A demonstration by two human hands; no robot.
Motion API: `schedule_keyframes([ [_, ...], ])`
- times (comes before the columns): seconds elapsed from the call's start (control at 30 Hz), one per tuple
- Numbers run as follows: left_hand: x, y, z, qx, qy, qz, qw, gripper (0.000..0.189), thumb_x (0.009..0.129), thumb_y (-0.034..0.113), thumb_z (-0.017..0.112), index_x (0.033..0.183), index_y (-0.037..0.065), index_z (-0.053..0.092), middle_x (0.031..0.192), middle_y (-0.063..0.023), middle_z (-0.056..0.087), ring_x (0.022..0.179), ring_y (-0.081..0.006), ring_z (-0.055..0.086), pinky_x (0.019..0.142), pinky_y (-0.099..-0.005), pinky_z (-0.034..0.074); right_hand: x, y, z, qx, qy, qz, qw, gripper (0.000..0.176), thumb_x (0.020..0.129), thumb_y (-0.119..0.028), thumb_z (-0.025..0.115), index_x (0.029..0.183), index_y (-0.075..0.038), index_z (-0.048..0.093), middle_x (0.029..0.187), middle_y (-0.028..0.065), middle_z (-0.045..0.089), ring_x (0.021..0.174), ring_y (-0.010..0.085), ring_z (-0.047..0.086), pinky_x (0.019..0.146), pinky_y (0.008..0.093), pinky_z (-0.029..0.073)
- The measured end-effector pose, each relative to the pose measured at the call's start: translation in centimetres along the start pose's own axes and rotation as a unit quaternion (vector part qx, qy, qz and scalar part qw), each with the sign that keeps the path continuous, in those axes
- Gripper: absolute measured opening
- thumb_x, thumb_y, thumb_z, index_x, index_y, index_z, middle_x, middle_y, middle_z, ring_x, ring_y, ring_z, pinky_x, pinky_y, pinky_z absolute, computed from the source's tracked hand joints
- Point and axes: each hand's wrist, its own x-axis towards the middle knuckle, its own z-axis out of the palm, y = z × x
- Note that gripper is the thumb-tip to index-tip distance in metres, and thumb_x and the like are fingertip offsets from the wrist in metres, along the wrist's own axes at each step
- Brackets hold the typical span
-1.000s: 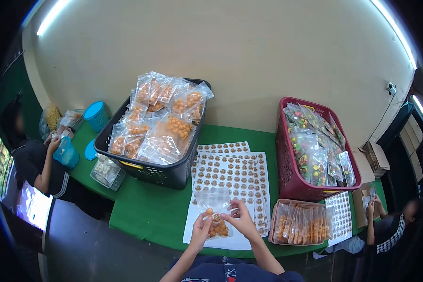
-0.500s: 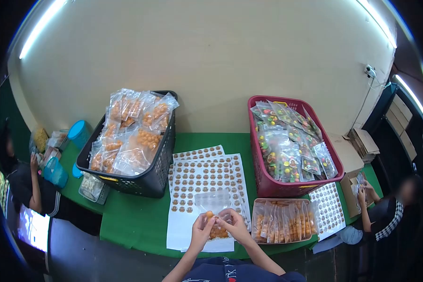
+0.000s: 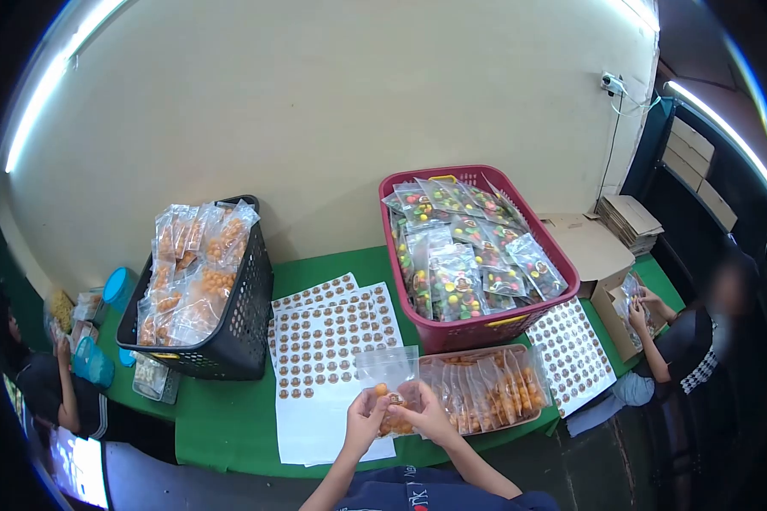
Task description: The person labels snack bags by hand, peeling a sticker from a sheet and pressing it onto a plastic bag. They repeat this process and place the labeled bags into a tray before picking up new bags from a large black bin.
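Observation:
A clear zip bag [image 3: 389,366] with orange ball-shaped snacks in its lower part is between my hands. My left hand [image 3: 365,419] grips its left side, thumb on the front. My right hand [image 3: 426,416] pinches the right side, its thumb close to a small round sticker [image 3: 395,398] on the bag front. Under the bag lie white sheets of round stickers [image 3: 328,341]; the front part of the top sheet is bare. Just right of my right hand is a shallow tray [image 3: 494,427] packed with upright bags of orange snacks.
A black basket [image 3: 247,298] heaped with orange-snack bags stands left; a maroon basket [image 3: 486,328] of colourful-candy bags stands right. Another sticker sheet [image 3: 571,353] and cardboard boxes [image 3: 592,247] lie beyond. People work at the far left [image 3: 51,383] and far right [image 3: 673,341].
The view has turned to the right, so the baskets and sheets appear further left. Both hands keep hold of the bag, and the sticker between the thumbs shows more plainly.

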Motion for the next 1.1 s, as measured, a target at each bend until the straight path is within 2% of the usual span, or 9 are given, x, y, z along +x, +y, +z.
schedule_keyframes([
  [0.1, -0.6, -0.4, 1.8, -0.013, -0.054, -0.033, 0.998, 0.031, 0.082, 0.013, 0.059, 0.106, -0.004, 0.05, 0.096, -0.0075, 0.057, 0.086, -0.0098, 0.054, 0.073, -0.0219, 0.046, -0.7, -0.7, -1.9, 0.026, 0.028, 0.025, 0.999, 0.024, 0.075, -0.014, 0.065, 0.091, 0.0, 0.052, 0.082, 0.0031, 0.057, 0.075, 0.0077, 0.053, 0.066, 0.0219, 0.044],
  [0.2, -0.9, -0.8, 3.0, 0.029, -0.064, -0.031, 0.997, 0.03, 0.082, 0.01, 0.057, 0.108, -0.003, 0.049, 0.096, -0.0061, 0.058, 0.089, -0.0106, 0.055, 0.076, -0.0232, 0.045, -1.4, -1.8, -3.4, 0.062, 0.03, 0.022, 0.997, 0.019, 0.078, -0.01, 0.061, 0.092, 0.001, 0.054, 0.081, 0.0038, 0.059, 0.074, 0.0076, 0.055, 0.066, 0.021, 0.044],
  [0.4, -1.7, -2.7, 5.9, -0.047, -0.059, -0.084, 0.994, 0.029, 0.084, 0.009, 0.053, 0.11, -0.003, 0.048, 0.099, -0.0067, 0.057, 0.089, -0.0108, 0.055, 0.076, -0.0232, 0.045, -3.1, -2.0, -7.5, 0.111, 0.006, 0.045, 0.993, 0.018, 0.081, -0.011, 0.059, 0.093, 0.002, 0.055, 0.083, 0.003, 0.059, 0.075, 0.0072, 0.055, 0.065, 0.0203, 0.044],
  [0.5, -1.9, -4.5, 6.6, -0.065, -0.065, -0.1, 0.991, 0.032, 0.083, 0.011, 0.056, 0.111, -0.004, 0.048, 0.101, -0.0071, 0.056, 0.091, -0.0109, 0.054, 0.079, -0.0235, 0.044, -3.8, -1.9, -9.6, 0.106, 0.009, 0.07, 0.992, 0.018, 0.081, -0.013, 0.059, 0.092, 0.001, 0.056, 0.082, 0.0023, 0.059, 0.073, 0.0066, 0.054, 0.062, 0.0198, 0.043],
  [0.7, -3.4, -4.2, 9.5, -0.031, -0.066, -0.035, 0.997, 0.036, 0.082, 0.006, 0.056, 0.113, -0.005, 0.043, 0.099, -0.0087, 0.057, 0.093, -0.0122, 0.054, 0.079, -0.0235, 0.045, -4.9, -2.5, -9.3, 0.028, 0.056, 0.019, 0.998, 0.014, 0.08, -0.014, 0.06, 0.084, 0.0, 0.058, 0.073, 0.0014, 0.059, 0.065, 0.0053, 0.052, 0.057, 0.0193, 0.041],
  [0.77, -3.9, -4.0, 9.9, -0.014, -0.047, -0.043, 0.998, 0.035, 0.081, 0.004, 0.057, 0.112, -0.005, 0.044, 0.098, -0.0092, 0.057, 0.091, -0.0121, 0.055, 0.078, -0.0233, 0.046, -4.9, -2.1, -9.3, -0.034, 0.076, 0.001, 0.996, 0.014, 0.081, -0.014, 0.06, 0.081, 0.0, 0.058, 0.07, 0.0011, 0.059, 0.063, 0.005, 0.052, 0.057, 0.0192, 0.041],
  [0.87, -4.4, -5.0, 10.0, -0.021, -0.026, -0.039, 0.999, 0.034, 0.08, 0.004, 0.058, 0.111, -0.005, 0.045, 0.097, -0.0088, 0.057, 0.088, -0.012, 0.056, 0.075, -0.0229, 0.047, -4.9, -1.3, -9.3, 0.034, 0.086, 0.024, 0.995, 0.014, 0.082, -0.012, 0.057, 0.08, 0.001, 0.058, 0.07, 0.0008, 0.057, 0.063, 0.0046, 0.05, 0.057, 0.0184, 0.04],
  [0.97, -5.0, -5.8, 10.3, -0.031, -0.009, -0.031, 0.999, 0.034, 0.08, 0.004, 0.058, 0.11, -0.004, 0.046, 0.097, -0.0082, 0.056, 0.087, -0.012, 0.057, 0.073, -0.0228, 0.048, -5.0, -1.4, -9.7, 0.005, 0.091, 0.039, 0.995, 0.016, 0.083, -0.014, 0.057, 0.076, 0.001, 0.058, 0.068, 0.0003, 0.056, 0.06, 0.0033, 0.047, 0.054, 0.0177, 0.037],
  [1.1, -5.9, -5.9, 9.9, -0.048, 0.031, -0.048, 0.997, 0.031, 0.08, 0.005, 0.058, 0.109, -0.004, 0.047, 0.097, -0.0077, 0.057, 0.084, -0.0108, 0.057, 0.071, -0.0214, 0.047, -4.8, -0.4, -9.7, 0.011, 0.044, 0.059, 0.997, 0.017, 0.083, -0.015, 0.056, 0.077, 0.001, 0.058, 0.07, 0.0006, 0.058, 0.063, 0.005, 0.05, 0.057, 0.0188, 0.04],
])
